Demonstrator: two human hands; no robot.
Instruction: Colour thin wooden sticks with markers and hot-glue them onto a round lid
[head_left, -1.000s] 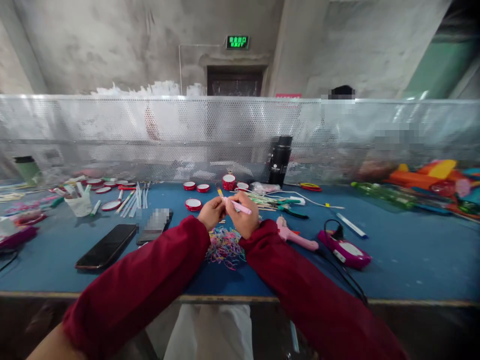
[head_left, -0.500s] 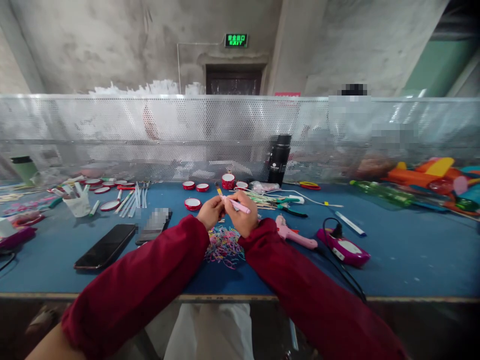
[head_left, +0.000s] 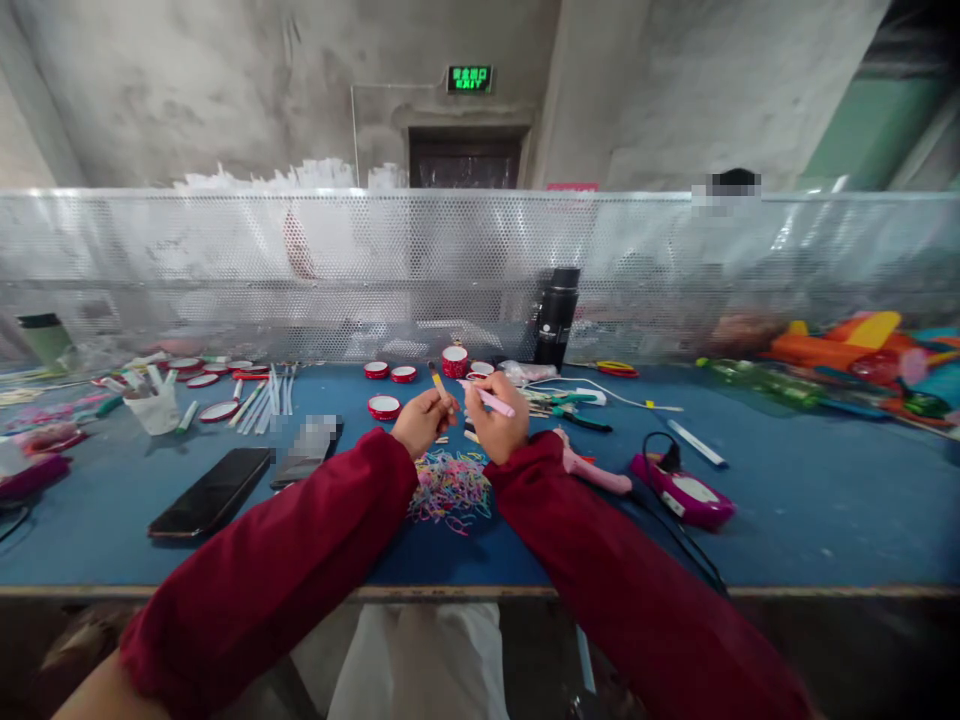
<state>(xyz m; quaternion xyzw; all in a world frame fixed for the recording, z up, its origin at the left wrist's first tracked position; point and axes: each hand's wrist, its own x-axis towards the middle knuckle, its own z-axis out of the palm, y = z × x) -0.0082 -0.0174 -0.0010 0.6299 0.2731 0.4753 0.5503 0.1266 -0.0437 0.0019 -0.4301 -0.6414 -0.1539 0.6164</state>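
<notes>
My left hand (head_left: 420,425) is closed, pinching a small stick (head_left: 438,381) with a yellow band and a dark upper end. The stick points up and away from me. Just to the right, my right hand (head_left: 501,422) grips a pink pen (head_left: 496,402), its tip directed left towards the stick. A small gap separates the pen tip from the stick. Below both hands lies a tangled pile of short multicoloured strings (head_left: 450,488) on the blue tabletop (head_left: 442,560). Beyond the hands stand a red patterned round tin (head_left: 454,362) and several shallow red-and-white tins, one being this dish (head_left: 384,407).
Phones (head_left: 214,495) and a cup of pens (head_left: 152,408) are on the left. A pink glue gun (head_left: 594,472), purple power strip (head_left: 686,495), pliers (head_left: 581,415) and white marker (head_left: 697,443) lie right. A black flask (head_left: 557,320) stands by the perforated metal screen (head_left: 465,240).
My right hand has moved slightly right with the pink pen, away from the stick. My left hand stays nearly in place, still pinching the stick.
</notes>
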